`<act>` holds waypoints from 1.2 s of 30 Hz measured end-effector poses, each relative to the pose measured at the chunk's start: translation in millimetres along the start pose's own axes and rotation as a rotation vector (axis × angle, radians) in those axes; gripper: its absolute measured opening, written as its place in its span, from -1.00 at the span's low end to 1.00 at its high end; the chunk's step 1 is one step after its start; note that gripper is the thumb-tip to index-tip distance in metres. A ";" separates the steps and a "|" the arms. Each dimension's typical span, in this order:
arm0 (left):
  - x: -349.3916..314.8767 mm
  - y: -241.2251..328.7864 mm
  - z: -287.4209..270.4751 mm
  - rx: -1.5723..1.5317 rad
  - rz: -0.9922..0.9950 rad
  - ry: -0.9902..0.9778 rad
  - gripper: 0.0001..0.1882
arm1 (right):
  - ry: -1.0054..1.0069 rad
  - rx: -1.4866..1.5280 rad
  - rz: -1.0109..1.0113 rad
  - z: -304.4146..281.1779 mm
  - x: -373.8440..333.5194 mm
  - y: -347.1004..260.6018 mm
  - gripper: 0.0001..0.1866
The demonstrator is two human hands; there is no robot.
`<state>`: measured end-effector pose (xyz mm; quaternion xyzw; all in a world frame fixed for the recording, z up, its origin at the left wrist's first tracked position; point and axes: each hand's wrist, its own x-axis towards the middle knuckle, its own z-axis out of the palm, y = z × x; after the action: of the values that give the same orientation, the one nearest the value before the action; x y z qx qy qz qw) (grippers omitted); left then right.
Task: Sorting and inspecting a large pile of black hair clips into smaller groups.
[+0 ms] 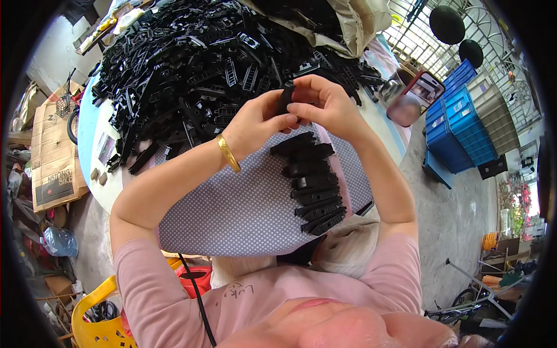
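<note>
My left hand [252, 120] and my right hand [329, 107] meet over the table. Between them they hold a small dark black plastic part [286, 98] upright, gripped by thumbs and fingers; its lower end is covered by the fingertips. Just beyond my hands rises a large heap of black plastic parts [191, 69], many of them ladder-like or slotted. Nearer to me and right of the middle, a row of similar black parts [313, 182] lies side by side on a dotted grey cloth [232, 203].
A sack [354, 29] leans at the heap's far right. On the table's right edge stand a phone [426, 87] and a metal cup [397, 84]. Blue crates [455, 130] are stacked beyond it. Flattened cardboard [55, 151] is at left, a yellow chair [96, 307] at lower left.
</note>
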<state>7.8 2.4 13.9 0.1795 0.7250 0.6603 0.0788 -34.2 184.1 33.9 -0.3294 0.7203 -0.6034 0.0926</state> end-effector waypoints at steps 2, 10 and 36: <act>-0.3 -2.1 -1.4 -0.192 -0.013 0.011 -0.55 | 0.020 -0.033 0.029 -3.6 12.3 1.4 -0.73; 2.8 -26.2 8.1 0.151 -0.001 0.137 -0.59 | 0.281 -0.908 -0.321 -39.3 133.0 31.8 -0.70; 5.4 5.5 -7.0 -0.277 -0.037 0.213 -0.69 | 0.052 0.040 -0.051 -4.7 20.1 -9.1 -0.62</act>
<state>1.2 -1.7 20.8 0.0827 0.6345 0.7676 0.0377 -48.8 175.6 48.9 -0.3299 0.7017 -0.6282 0.0650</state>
